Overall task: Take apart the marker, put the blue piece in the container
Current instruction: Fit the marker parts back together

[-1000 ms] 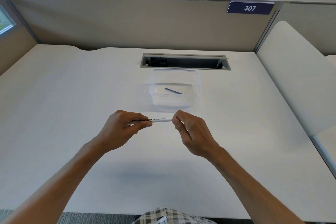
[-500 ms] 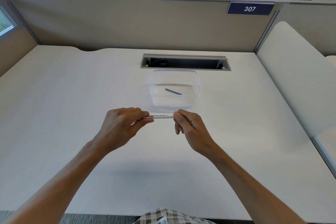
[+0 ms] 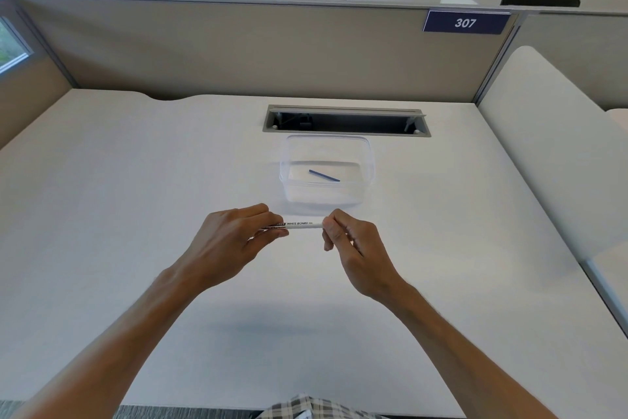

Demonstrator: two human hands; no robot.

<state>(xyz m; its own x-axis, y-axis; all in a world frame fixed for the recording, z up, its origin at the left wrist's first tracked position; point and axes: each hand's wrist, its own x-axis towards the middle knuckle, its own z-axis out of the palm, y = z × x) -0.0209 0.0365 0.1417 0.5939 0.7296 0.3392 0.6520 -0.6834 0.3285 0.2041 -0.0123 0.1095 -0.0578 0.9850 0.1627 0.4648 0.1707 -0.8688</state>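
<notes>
Both hands hold the slim white whiteboard marker (image 3: pixel 303 225) level just near of the clear plastic container (image 3: pixel 368 160), the left hand (image 3: pixel 231 238) wrapped round its left end and the right hand (image 3: pixel 346 236) pinching its right end, seemingly to pull it apart.

the scene is bright and evenly lit, with soft, diffuse light from above and some daylight at the window (image 3: pixel 12 51) far left of the desk (image 3: pixel 136 214). the desk's white top reads slightly washed out but shows no hard glare. a faint, wide, blurred shadow lies on the desk below the hands, nearer the viewer. the clear container (image 3: pixel 368 163), beyond the hands, shows pale reflections along its walls and casts almost no shadow. wide-angle distortion bends the divider (image 3: pixel 238 51) behind the desk and bows the desk's edges outward. focus is sharp at the marker (image 3: pixel 302 226), where the print is legible; the corners look softer.
</notes>
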